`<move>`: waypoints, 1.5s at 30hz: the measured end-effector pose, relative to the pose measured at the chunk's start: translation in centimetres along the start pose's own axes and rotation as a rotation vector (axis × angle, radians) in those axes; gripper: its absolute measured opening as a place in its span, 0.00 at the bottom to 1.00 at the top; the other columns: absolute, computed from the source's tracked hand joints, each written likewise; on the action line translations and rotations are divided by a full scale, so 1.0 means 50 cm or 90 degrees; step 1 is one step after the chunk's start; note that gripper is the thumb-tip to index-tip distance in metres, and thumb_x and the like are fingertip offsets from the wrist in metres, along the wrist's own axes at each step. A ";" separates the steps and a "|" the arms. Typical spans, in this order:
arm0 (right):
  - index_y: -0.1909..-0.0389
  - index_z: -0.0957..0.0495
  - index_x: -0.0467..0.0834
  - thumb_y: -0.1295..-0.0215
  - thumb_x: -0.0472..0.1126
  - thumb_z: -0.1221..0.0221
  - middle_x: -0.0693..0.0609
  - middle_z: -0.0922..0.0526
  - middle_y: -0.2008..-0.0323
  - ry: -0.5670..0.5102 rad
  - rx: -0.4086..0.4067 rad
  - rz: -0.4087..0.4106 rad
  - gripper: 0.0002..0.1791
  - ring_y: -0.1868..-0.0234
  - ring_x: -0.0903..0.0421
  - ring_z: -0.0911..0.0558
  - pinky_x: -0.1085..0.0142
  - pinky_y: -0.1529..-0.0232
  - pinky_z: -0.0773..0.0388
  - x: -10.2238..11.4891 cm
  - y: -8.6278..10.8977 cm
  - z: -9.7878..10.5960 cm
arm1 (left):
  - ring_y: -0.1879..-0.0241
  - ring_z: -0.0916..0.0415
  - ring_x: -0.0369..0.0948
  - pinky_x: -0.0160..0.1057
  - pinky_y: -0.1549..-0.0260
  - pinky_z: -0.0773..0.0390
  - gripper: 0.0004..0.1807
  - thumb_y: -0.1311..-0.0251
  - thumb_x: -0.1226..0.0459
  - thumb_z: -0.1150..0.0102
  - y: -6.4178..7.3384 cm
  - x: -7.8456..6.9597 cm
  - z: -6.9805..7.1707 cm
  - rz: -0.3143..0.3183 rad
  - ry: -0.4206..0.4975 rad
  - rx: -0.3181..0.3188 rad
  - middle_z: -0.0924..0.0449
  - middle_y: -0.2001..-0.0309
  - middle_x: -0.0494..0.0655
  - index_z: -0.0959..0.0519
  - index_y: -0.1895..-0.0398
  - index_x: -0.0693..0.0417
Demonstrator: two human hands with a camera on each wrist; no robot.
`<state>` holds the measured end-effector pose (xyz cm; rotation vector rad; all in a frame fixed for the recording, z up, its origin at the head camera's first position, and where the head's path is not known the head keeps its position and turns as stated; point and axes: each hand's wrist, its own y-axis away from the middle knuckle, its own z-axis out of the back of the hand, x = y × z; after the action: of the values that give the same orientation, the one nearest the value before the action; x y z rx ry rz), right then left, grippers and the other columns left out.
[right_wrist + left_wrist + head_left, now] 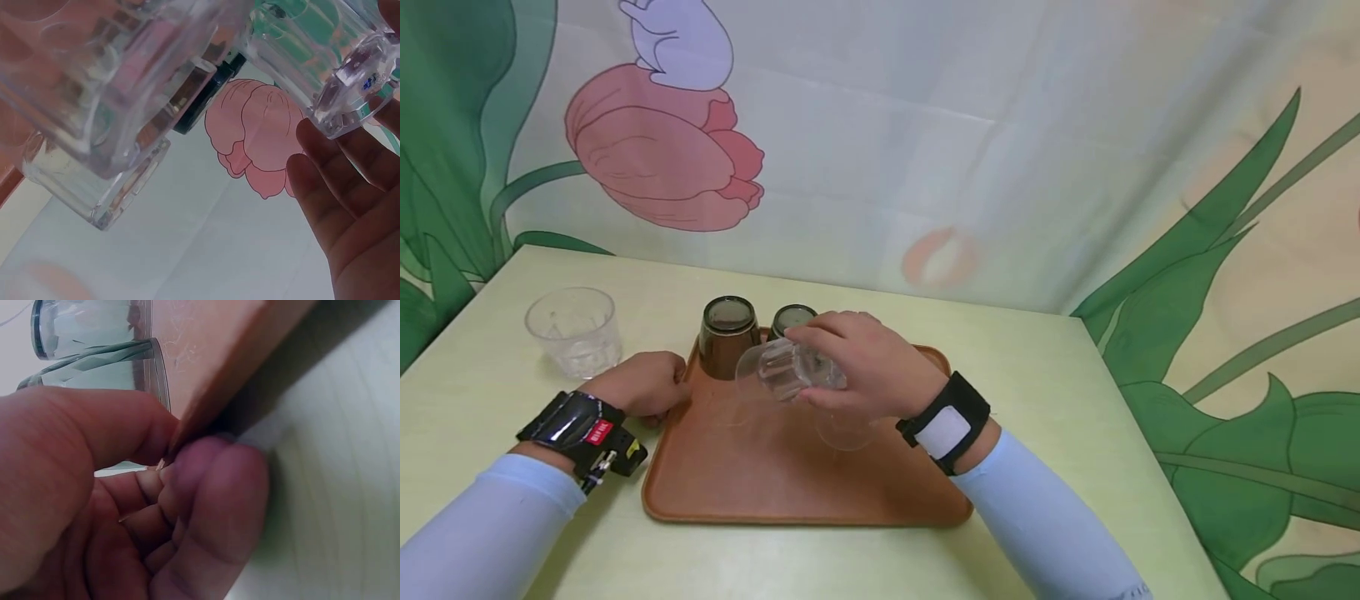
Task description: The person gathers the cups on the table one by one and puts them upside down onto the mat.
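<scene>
My left hand (643, 383) pinches the left rim of a brown tray (805, 508); in the left wrist view its thumb lies over the edge with a finger below. Above the tray, my right hand (883, 367) grips a clear glass (781, 369) tipped on its side, its mouth toward the left. Beneath that hand the rim of another clear glass (842, 442) shows on the tray, mostly hidden. Clear glasses (100, 181) also appear close up in the right wrist view. Two dark glasses, one larger in view (728, 337) and one partly covered (793, 318), stand upside down at the tray's back left.
A wide clear glass (576, 333) stands upright on the pale table (1052, 500), left of the tray and close behind my left hand. A printed curtain (865, 167) hangs behind the table and along its right side.
</scene>
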<state>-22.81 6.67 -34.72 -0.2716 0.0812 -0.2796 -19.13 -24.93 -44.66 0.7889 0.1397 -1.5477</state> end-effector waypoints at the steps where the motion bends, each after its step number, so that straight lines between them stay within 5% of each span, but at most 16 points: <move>1: 0.34 0.27 0.44 0.37 0.56 0.36 0.50 0.20 0.44 0.003 0.007 -0.004 0.34 0.46 0.54 0.21 0.60 0.43 0.24 0.001 -0.002 0.000 | 0.82 0.26 0.41 0.36 0.80 0.27 0.08 0.38 0.64 0.52 0.000 0.000 0.000 0.002 0.001 0.000 0.26 0.80 0.47 0.27 0.67 0.60; 24: 0.32 0.29 0.49 0.37 0.58 0.37 0.54 0.23 0.40 -0.043 0.140 -0.071 0.34 0.38 0.57 0.25 0.66 0.38 0.27 0.002 -0.030 -0.040 | 0.84 0.27 0.39 0.32 0.83 0.31 0.06 0.41 0.66 0.52 -0.003 -0.011 0.003 -0.015 -0.029 0.010 0.26 0.82 0.46 0.27 0.68 0.61; 45: 0.34 0.27 0.47 0.35 0.56 0.37 0.54 0.22 0.40 -0.023 0.165 -0.061 0.32 0.37 0.56 0.26 0.66 0.33 0.32 0.002 -0.043 -0.063 | 0.83 0.26 0.40 0.34 0.82 0.29 0.11 0.39 0.65 0.51 -0.002 -0.002 0.003 0.011 -0.009 0.019 0.25 0.79 0.48 0.27 0.59 0.65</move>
<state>-23.65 3.86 -37.15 -0.0225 -0.0046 -0.3760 -19.30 -24.93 -44.54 0.8014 0.0988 -1.5413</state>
